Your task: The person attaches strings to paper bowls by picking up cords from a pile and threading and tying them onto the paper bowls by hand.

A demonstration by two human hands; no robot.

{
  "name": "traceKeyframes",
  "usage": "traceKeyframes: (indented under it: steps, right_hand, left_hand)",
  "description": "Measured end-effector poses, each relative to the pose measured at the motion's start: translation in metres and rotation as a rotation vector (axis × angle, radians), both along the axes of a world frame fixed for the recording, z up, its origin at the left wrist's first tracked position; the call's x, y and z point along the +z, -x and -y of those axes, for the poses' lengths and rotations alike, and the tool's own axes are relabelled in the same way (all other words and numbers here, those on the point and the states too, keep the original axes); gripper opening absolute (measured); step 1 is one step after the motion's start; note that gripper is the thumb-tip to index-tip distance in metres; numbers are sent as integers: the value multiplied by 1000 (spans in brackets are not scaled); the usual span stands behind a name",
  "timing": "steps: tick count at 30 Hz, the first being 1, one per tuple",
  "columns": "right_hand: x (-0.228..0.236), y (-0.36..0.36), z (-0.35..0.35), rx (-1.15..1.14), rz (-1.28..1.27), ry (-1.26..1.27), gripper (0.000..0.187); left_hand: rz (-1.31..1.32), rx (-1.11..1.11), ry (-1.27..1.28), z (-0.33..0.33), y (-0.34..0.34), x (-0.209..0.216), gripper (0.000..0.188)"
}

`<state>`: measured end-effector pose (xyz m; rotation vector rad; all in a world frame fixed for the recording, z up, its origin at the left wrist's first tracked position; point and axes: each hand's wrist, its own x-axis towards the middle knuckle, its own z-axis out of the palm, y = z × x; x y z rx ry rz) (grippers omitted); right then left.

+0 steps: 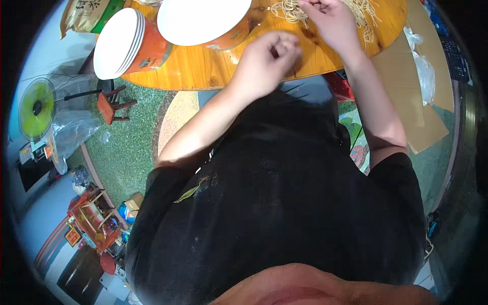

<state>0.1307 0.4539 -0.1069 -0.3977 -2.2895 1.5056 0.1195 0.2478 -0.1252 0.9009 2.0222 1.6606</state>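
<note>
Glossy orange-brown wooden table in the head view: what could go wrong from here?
1. The left hand is close to the wide white-and-orange round container, so a sideways swing might knock it.
2. The stacked white-and-orange round containers are near the rim of the table, so a bump could perhaps send them off.
3. The thin beige strands show loose on both sides of the right hand, so they might snag or tangle.

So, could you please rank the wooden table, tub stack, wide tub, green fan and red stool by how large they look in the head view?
1. Wooden table
2. Tub stack and wide tub: too close to rank, as the frame edge cuts off the wide one
3. Green fan
4. Red stool
</note>
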Motion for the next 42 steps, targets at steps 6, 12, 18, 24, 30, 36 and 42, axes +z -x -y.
traceKeyframes:
  steps: [6, 12, 18, 24, 30, 36, 42]
  right_hand:
    - [8, -44, 17, 71, -137, -184, 12]
    - [-17, -58, 27, 8, -296, -325, 7]
    - [-8, -55, 19, 111, -351, -336, 31]
    - [23, -36, 20, 566, 84, -655, 48]
    - [12, -33, 20, 607, -96, -814, 41]
    - [24, -24, 28, 562, 88, -830, 42]
    - [-2, -61, 94, 386, -387, -798, 48]
  left_hand:
    - [744, 19, -394, -46, 20, 11, 34]
    - [800, -78, -374, -47, 26, -8, 23]
    - [495, 261, -363, -29, 7, 9, 15]
    - [-11, 274, -246, 3, -23, 13, 10]
    - [-147, 192, -356, 45, -37, 7, 4]
    - [209, 221, -667, 74, -42, 13, 12]
    - [249, 279, -688, 94, -51, 10, 14]
